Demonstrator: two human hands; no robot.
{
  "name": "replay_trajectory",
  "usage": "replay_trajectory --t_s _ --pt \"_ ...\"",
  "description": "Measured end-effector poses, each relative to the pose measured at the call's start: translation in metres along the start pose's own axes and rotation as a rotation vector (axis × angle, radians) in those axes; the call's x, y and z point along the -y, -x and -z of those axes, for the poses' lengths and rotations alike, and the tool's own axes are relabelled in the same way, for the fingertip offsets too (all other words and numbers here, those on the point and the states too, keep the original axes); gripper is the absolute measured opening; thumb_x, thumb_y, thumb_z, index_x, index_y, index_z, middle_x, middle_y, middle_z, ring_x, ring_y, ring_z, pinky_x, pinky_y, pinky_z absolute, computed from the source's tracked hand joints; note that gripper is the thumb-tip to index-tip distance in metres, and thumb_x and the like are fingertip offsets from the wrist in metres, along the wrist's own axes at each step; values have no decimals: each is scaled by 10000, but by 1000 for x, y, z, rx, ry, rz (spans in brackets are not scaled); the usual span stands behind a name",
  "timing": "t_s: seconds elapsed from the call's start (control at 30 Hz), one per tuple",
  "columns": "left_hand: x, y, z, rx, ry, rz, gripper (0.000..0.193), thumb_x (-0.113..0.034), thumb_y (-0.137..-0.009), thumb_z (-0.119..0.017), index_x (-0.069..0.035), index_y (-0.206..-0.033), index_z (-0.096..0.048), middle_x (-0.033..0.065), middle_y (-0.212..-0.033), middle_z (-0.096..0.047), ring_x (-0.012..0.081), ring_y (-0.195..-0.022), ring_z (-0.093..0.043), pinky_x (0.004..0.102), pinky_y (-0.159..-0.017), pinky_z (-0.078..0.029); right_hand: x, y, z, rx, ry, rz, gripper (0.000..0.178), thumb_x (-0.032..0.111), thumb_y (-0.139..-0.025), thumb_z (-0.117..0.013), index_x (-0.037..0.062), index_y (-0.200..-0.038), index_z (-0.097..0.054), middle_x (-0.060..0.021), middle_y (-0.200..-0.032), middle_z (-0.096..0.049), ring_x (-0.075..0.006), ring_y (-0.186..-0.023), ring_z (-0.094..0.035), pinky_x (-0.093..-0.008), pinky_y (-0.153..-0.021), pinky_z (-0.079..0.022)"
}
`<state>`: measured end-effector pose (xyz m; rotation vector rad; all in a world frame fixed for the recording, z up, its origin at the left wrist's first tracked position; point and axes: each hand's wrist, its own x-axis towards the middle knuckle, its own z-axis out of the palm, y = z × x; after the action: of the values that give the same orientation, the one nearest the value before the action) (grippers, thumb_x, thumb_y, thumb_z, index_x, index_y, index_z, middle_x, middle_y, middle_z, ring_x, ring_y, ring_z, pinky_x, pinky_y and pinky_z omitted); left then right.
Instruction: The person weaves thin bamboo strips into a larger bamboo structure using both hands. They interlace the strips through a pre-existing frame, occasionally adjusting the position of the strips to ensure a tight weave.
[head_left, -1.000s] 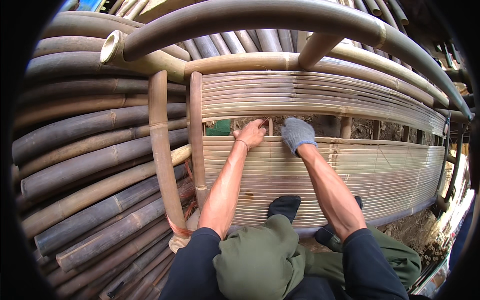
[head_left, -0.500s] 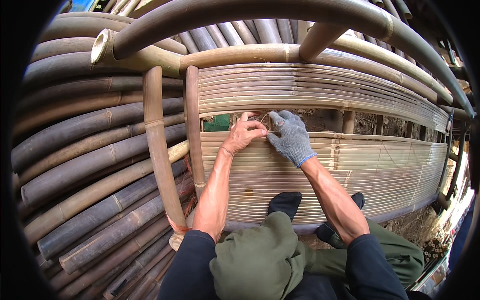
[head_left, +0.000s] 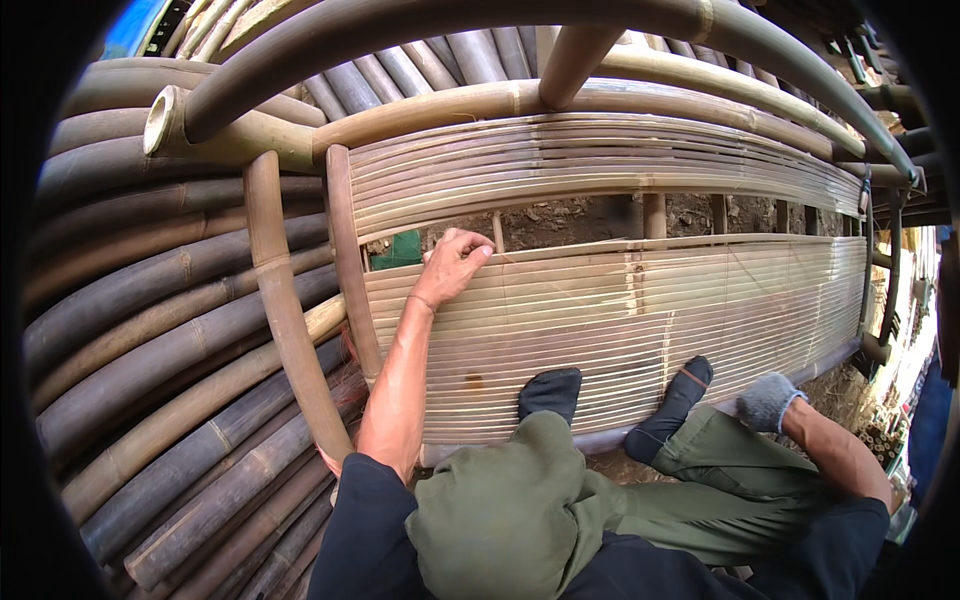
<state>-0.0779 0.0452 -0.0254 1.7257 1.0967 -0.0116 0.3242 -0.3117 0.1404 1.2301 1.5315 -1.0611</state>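
My bare left hand (head_left: 457, 265) is at the inner edge of the near panel of bamboo slats (head_left: 590, 300), by the gap between the two panels. Its thumb and fingers are pinched together; what lies between them is too small to make out. A thin reddish strand lies on the slats just right of the fingertips. My right hand (head_left: 768, 402), in a grey knitted glove, is low on the right, beyond the panel's near edge and beside my right leg. Its fingers are blurred and turned away. The far panel of slats (head_left: 600, 150) lies across the gap.
A thick bamboo rail (head_left: 430, 40) arches over the far side, with a crosspiece below. A bamboo post (head_left: 268, 250) stands left of the panels. Stacked bamboo poles (head_left: 150, 330) fill the left. My feet in dark socks (head_left: 548, 392) rest on the near panel. Green material (head_left: 400, 250) shows through the gap.
My right hand has left the slat edge beside my left hand and swung down to the right. My left hand stays pinched there. The view has shifted slightly right.
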Motion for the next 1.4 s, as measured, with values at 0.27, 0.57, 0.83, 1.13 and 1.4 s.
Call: replay_trajectory --t_s 0.27,0.57,0.83,1.13,1.4 --pt "-15 -7 -25 2 -368 -21 320 -395 -978 -532 -153 -1010 -739 90 -945 -606 297 -989 -537 465 -862 -314 -24 -24 -7 -412 159 -548 463 144 -819 -608 22 -1263 -558 -125 -1062 -606 -295 -875 -657 -418 -701 -506" --pt "-15 -2 -18 28 -352 41 380 -456 -983 -474 -182 -1025 -735 134 -990 -658 317 -1049 -567 475 -854 -343 160 -178 214 -1207 -315 -127 266 343 -836 -656 84 -896 -646 -134 -873 -613 -315 -853 -616 -451 -735 -482" --pt "-16 -10 -23 155 -422 99 419 -482 -976 -428 -199 -1047 -729 143 -1014 -712 329 -1032 -633 467 -959 -344 187 -200 233 -1030 -658 -308 236 230 -905 -536 32 -825 -637 -202 -903 -660 -375 -774 -674 -472 -706 -544" --pt "-6 -10 -17 146 -343 24 448 -479 -1009 -353 -203 -966 -704 95 -877 -705 329 -952 -630 469 -907 -328 137 -130 250 -713 -1131 226 342 292 -933 -549 -32 -913 -659 -182 -885 -655 -252 -816 -646 -383 -694 -544" --pt "-19 -13 -7 284 -385 125 461 -428 -1008 -328 -197 -997 -726 128 -1036 -711 352 -1039 -624 477 -976 -304 99 -70 300 -830 -1682 400 480 346 -1028 -418 37 -760 -670 -100 -689 -670 -127 -443 -534 -371 -561 -540"
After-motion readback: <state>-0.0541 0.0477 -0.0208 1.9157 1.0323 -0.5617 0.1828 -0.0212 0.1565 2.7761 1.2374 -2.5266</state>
